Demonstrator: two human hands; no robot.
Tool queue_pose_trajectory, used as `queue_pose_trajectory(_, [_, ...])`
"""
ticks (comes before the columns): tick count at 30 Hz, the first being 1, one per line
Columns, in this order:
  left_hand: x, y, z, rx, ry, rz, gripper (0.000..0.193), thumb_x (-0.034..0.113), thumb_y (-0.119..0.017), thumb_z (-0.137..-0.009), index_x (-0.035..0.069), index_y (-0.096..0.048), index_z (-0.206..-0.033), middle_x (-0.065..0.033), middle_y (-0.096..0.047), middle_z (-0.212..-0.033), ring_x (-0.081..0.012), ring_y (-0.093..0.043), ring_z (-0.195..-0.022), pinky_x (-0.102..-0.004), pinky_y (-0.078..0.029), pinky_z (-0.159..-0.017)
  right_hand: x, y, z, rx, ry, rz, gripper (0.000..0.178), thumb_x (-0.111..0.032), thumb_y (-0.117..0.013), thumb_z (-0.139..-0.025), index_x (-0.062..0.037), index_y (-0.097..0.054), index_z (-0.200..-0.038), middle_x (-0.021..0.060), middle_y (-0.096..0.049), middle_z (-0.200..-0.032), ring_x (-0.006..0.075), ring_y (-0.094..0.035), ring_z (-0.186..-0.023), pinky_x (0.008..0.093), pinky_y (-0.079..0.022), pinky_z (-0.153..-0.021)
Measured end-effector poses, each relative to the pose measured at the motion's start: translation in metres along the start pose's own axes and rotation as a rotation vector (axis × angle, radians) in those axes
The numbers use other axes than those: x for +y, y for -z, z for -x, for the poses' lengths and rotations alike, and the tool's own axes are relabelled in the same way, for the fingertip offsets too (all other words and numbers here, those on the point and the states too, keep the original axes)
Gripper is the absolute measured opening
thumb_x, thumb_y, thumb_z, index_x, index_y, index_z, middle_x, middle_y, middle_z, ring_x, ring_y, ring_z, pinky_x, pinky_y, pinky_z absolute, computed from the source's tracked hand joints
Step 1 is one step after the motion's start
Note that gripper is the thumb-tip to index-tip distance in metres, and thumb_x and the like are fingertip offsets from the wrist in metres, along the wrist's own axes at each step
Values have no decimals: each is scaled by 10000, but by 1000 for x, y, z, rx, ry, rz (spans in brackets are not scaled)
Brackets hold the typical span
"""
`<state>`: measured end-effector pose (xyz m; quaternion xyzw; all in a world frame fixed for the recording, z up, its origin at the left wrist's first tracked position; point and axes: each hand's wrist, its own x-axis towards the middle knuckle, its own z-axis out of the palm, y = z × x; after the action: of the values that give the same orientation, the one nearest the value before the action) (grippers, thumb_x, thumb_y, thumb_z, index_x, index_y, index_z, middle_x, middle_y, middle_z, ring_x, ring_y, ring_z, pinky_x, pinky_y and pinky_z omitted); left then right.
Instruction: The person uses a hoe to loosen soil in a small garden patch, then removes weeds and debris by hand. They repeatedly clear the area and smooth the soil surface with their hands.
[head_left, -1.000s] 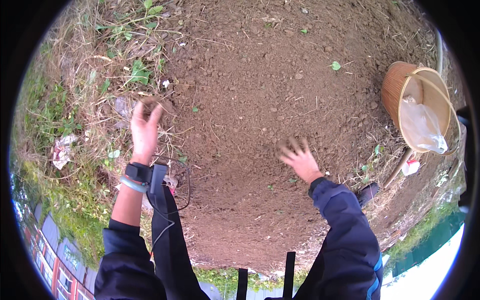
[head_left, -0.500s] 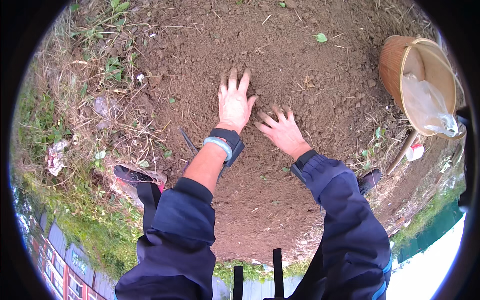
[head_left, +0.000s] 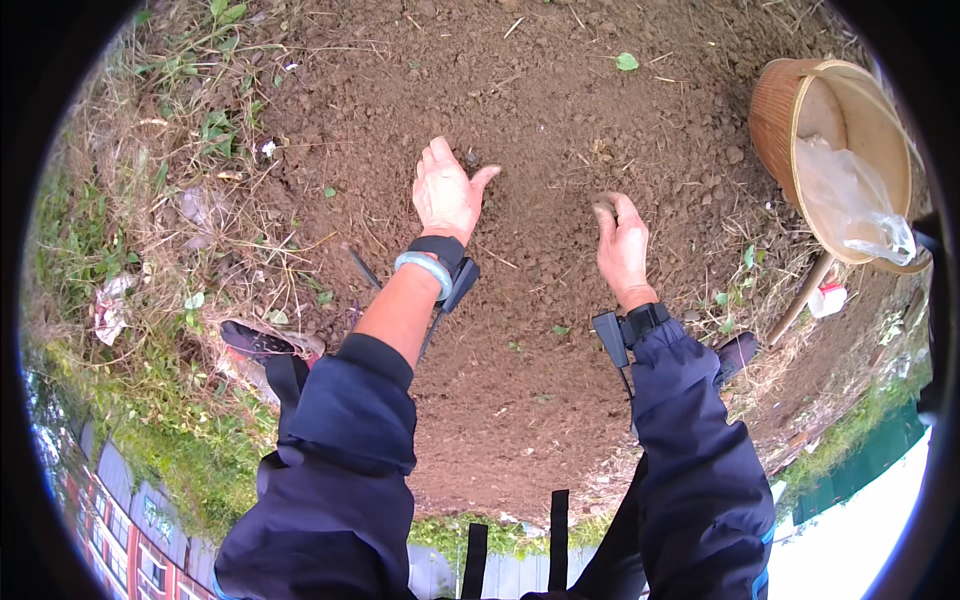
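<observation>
Loose brown soil (head_left: 540, 150) lies under both my hands. My left hand (head_left: 447, 195) is open over the soil, its thumb spread away from the straight fingers and nothing in it. To its right, my right hand (head_left: 624, 245) is turned on its side against the ground. Its fingers bend loosely inward, stained with dirt, and I see nothing held in them. A pale bangle (head_left: 428, 268) and a black strap circle my left wrist; a black strapped device (head_left: 625, 328) sits on my right wrist.
At the right a tan basket (head_left: 775, 130) leans with a clear plastic bag (head_left: 845, 195) inside. A wooden handle (head_left: 800, 298) and a red-and-white object (head_left: 827, 299) lie below it. Dry grass and weeds (head_left: 150, 250) border the left. My shoes (head_left: 258, 341) stand either side.
My hands have moved apart: the left slightly leftward, the right to the right. Both have turned from spread palms-down on the soil toward their sides, and the right fingers have curled.
</observation>
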<state>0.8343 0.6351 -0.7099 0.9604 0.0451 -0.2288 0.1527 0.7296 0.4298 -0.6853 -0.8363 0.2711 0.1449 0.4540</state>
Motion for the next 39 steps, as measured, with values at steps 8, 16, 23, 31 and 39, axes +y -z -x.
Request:
queue_pose_trajectory(8, [-13,-2,4,-131,-185,38,265,183,-604,-882,70,-520,-1107,-229,-593,-1056,-440,-573,-968,-488,-472,-802,3,19,29,102,163,279,139,-174,-581,-927,-122,-662,-1027,44,-648,-961,198,-529,-983,376,-310,-1012])
queue_pose_trajectory(16, [-12,4,17,-156,266,-56,438,266,-726,-783,43,-556,-1120,-171,-677,-963,-360,-599,-993,-480,-385,-923,21,22,43,47,-217,193,171,-227,-668,-863,-66,-631,-908,72,-647,-877,260,-572,-786,393,-332,-972])
queue_pose_trajectory(23, [-4,-2,12,112,-119,-143,329,212,-719,-789,89,-584,-1063,-127,-519,-1140,-340,-461,-1115,-486,-354,-919,10,2,51,79,-20,117,149,-147,-688,-843,-83,-648,-971,75,-654,-951,227,-571,-928,361,-346,-946])
queue_pose_trajectory(31, [-11,9,28,137,-133,25,205,177,-652,-831,82,-586,-1000,-109,-536,-1137,-341,-432,-1134,-494,-323,-944,-21,-15,52,-41,-2,194,168,-215,-606,-922,-55,-622,-871,63,-639,-825,227,-532,-856,391,-306,-979])
queue_pose_trajectory(39, [6,84,132,-258,-50,462,126,168,-519,-922,44,-545,-928,-161,-575,-900,-368,-481,-902,-460,-363,-830,-93,-12,76,-203,-299,-668,141,-100,-545,-957,-3,-597,-1044,22,-603,-824,97,-575,-748,257,-486,-687])
